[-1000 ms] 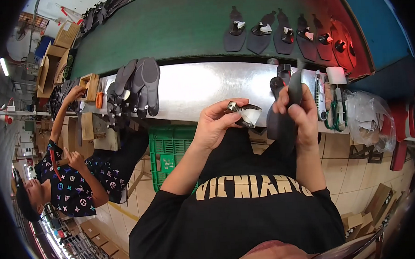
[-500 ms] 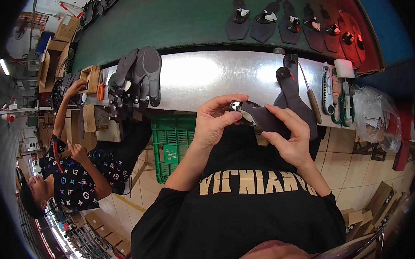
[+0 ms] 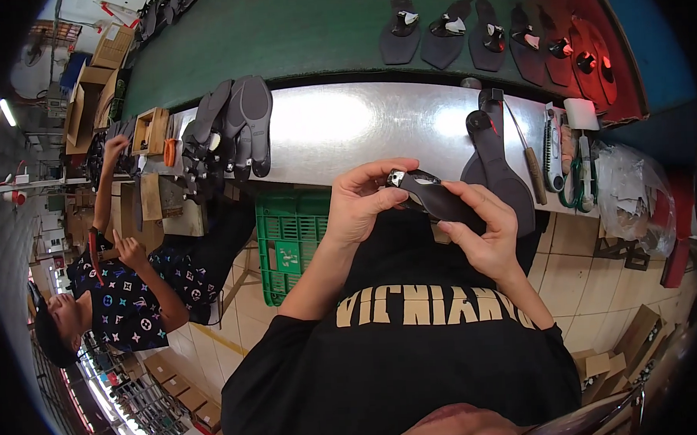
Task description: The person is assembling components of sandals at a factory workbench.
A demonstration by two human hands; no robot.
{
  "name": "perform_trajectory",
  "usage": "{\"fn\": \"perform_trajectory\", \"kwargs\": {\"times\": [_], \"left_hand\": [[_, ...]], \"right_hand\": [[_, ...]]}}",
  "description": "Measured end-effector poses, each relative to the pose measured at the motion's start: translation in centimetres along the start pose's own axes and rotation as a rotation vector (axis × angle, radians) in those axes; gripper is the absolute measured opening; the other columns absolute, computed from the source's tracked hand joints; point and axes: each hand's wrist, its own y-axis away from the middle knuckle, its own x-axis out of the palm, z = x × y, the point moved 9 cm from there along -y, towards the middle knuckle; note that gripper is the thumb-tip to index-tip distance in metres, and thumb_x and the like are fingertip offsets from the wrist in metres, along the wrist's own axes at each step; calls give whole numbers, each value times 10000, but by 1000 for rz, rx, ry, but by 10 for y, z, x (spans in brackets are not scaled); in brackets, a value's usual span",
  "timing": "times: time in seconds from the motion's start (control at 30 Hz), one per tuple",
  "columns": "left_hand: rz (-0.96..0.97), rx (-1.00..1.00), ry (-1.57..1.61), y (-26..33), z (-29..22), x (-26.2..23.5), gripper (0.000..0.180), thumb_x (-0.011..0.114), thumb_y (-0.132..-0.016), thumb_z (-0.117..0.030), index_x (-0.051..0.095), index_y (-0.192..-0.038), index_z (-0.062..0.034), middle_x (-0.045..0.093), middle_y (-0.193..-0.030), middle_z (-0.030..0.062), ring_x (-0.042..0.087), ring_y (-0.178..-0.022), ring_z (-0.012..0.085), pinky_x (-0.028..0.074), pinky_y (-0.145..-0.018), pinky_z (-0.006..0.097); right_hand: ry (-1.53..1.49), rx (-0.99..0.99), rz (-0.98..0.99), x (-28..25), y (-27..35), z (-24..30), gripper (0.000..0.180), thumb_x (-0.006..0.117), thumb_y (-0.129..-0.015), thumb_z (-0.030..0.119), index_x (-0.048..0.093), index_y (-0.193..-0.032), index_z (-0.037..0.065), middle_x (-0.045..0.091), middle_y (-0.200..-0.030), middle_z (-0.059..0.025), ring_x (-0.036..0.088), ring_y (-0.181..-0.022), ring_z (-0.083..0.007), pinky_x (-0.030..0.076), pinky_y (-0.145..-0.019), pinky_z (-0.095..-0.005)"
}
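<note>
Both my hands hold one dark grey sandal sole (image 3: 439, 199) in front of my chest, below the edge of the metal worktable (image 3: 345, 132). My left hand (image 3: 363, 201) pinches its toe end, where a small silver and black strap piece (image 3: 397, 177) sits. My right hand (image 3: 481, 231) grips the heel end from below. Another dark sole (image 3: 492, 153) with a strap lies on the table just beyond my right hand.
A stack of grey soles (image 3: 232, 125) lies at the table's left. More soles with straps (image 3: 465, 30) ride the green conveyor belt behind. A utility knife (image 3: 551, 146), tape roll (image 3: 581, 114) and scissors (image 3: 584, 176) lie at right. A green crate (image 3: 291, 235) stands below. A co-worker (image 3: 126, 282) sits left.
My right hand brought the sole down from an upright hold near the table to lie flat between both hands. My left hand now pinches its toe end.
</note>
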Motion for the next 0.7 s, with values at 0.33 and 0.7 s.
{"fn": "perform_trajectory", "kwargs": {"times": [0.33, 0.7], "left_hand": [[-13, -8, -46, 0, 3, -1, 354, 707, -782, 59, 684, -1134, 26, 674, -1174, 152, 673, -900, 132, 565, -726, 220], [23, 86, -82, 0, 6, -3, 323, 692, -778, 92, 694, -1096, 39, 645, -1206, 207, 671, -964, 186, 565, -762, 244]], "right_hand": [[6, -14, 5, -1, -2, 0, 445, 731, -728, -29, 647, -1165, -21, 671, -986, -142, 647, -854, -208, 498, -756, -281], [73, -25, 59, -3, -5, 4, 432, 718, -738, -14, 654, -1165, 0, 659, -933, -131, 638, -796, -215, 496, -711, -289]]}}
